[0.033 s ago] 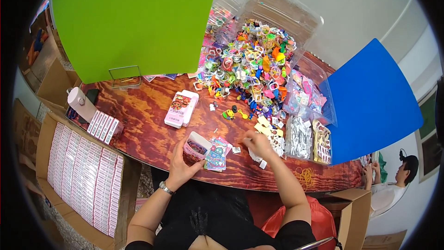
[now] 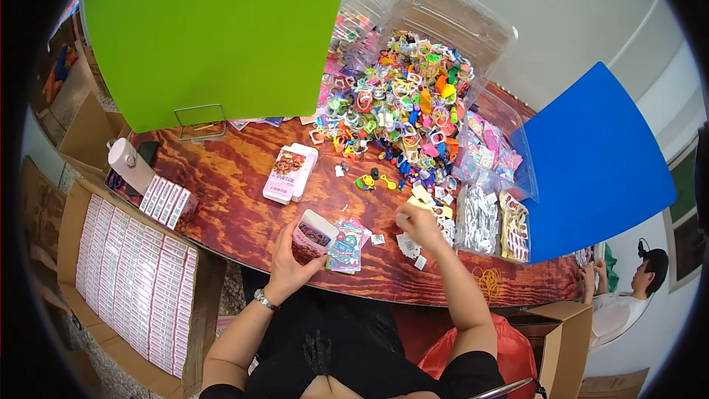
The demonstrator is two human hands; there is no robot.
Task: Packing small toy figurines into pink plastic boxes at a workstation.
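Note:
My left hand [image 2: 290,262] wraps round a small pink cardboard box [image 2: 316,223] that stands with its top flap raised; colourful contents show inside. Beside the box, close to my left thumb, lies a small stack of colourful cards [image 2: 346,249]. My right hand [image 2: 419,226] is over a loose heap of small white packets [image 2: 408,246], thumb and fingers pinched together. What sits in that pinch is too small to make out. A single small white piece [image 2: 377,239] rests between the cards and my right hand.
Pink boxes [image 2: 279,185] lie further back, near a yellow toy [image 2: 365,182]. Beyond rises a big heap of plastic trinkets [image 2: 406,96]. A clear divided tray [image 2: 493,255] and rubber bands [image 2: 486,281] are right. A carton [image 2: 190,310] of packed boxes stands left; a person [image 2: 628,303] sits far right.
My right hand has shifted slightly to the right and away from me, uncovering more of the white packets. My left hand and the box stay in place.

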